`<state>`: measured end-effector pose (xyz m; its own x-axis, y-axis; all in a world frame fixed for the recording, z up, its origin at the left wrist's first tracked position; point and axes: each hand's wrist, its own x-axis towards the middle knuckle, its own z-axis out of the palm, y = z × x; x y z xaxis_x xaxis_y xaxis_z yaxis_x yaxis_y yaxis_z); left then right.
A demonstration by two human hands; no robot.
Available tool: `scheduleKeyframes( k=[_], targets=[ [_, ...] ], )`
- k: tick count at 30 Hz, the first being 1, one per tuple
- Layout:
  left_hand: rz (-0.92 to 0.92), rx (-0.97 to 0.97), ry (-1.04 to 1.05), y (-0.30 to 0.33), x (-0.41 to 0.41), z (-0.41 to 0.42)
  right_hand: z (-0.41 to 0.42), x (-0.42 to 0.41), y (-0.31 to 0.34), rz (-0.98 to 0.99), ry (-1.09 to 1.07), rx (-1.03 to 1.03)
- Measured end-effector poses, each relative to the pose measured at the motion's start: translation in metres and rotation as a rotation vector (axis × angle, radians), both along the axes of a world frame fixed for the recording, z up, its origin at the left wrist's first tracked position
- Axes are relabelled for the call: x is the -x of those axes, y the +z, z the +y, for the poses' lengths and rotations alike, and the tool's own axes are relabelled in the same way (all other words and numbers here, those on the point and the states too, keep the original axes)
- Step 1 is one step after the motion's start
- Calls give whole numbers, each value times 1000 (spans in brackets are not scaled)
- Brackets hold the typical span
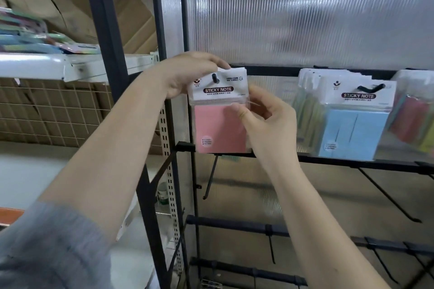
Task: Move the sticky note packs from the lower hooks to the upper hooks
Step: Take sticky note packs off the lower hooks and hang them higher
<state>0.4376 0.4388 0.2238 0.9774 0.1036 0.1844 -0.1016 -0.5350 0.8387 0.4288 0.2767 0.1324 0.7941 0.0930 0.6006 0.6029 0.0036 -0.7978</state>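
Left of the black display rack (164,58), a white shelf (70,65) carries a blurred heap of coloured packets (28,35), with brown cardboard boxes (94,0) leaning behind it and a wire grid panel (54,110) below. A grey sleeve (47,246) covers the near arm at the bottom corner on that same side.

Just inside the rack's left upright, the left hand (185,75) grips the top left corner of the pink sticky note packs (219,110), fingers curled over the white header card and thumb below it. The header is threaded on a black upper hook (215,78), whose tip pokes out through the hang hole; several packs sit stacked behind the front one. The right hand (263,117) pinches the right edge of the same stack, thumb pressed on the clear wrapper over the pink pad and fingers curled behind it.

Further right along the same rack bar, the blue sticky note packs (352,129) hang on another upper hook (371,88), with more packs crowded behind them. At the rack's right edge, a cluster of mixed-colour packs (413,119) hangs, partly cut off.

Under these rows, bare lower hooks (211,176) jut from the rack's lower bars. A ribbed translucent panel (305,14) backs the whole rack.
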Motion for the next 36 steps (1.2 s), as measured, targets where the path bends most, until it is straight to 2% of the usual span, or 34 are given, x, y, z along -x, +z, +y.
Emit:
scheduleKeyframes(
  k=[5, 7, 9, 14, 17, 23, 29, 33, 36],
  targets=[
    [115, -82, -105, 18, 10, 6, 0, 5, -6, -8, 22, -41],
    [129, -25, -37, 22, 1, 7, -1, 3, -8, -9, 21, -44],
    [107, -65, 68, 25, -13, 6, -1, 1, -10, 9, 15, -59],
    [107, -644, 101, 26, -38, -7, 1, 1, -10, 11, -25, -52],
    [96, -794, 133, 25, -47, -6, 1, 1, -8, 28, -28, -36],
    [-7, -663, 99, 20, -52, -1, 1, 2, -10, 40, -40, -24],
    [125, -658, 80, 23, -53, 1, 1, 2, -8, 51, -35, -3],
    [106, -661, 65, 23, -53, 2, -1, 3, -6, 72, -3, -1],
    [114, -579, 52, 24, -48, 6, -3, 5, -5, 71, 1, -7]
  ],
)
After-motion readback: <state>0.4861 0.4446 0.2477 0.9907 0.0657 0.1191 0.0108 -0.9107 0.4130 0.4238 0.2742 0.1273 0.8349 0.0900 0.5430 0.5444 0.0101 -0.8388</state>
